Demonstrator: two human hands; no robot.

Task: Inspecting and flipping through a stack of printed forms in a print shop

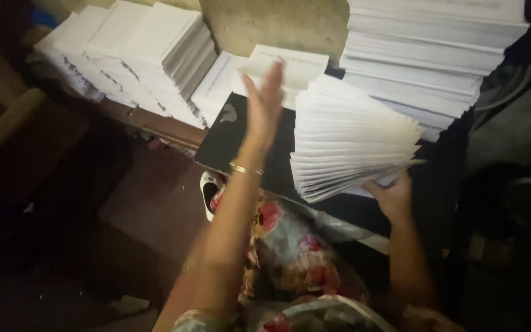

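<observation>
White fanned sheaf of paper sits on a black board, gripped at its lower right edge by the right hand; fingers closed on the sheets, tips hidden underneath. Left hand is raised over the board, motion-blurred, fingers straight and close together, gold bangle on the wrist. Tall paper stack behind, cut off at top. More stacks at left. Floor too dark to read.

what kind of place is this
Probably a small print or bindery workshop. Tall stacks of white sheets and more stacks crowd a dark table; the right hand grips a fanned bundle of paper, while the left hand is raised open.
</observation>
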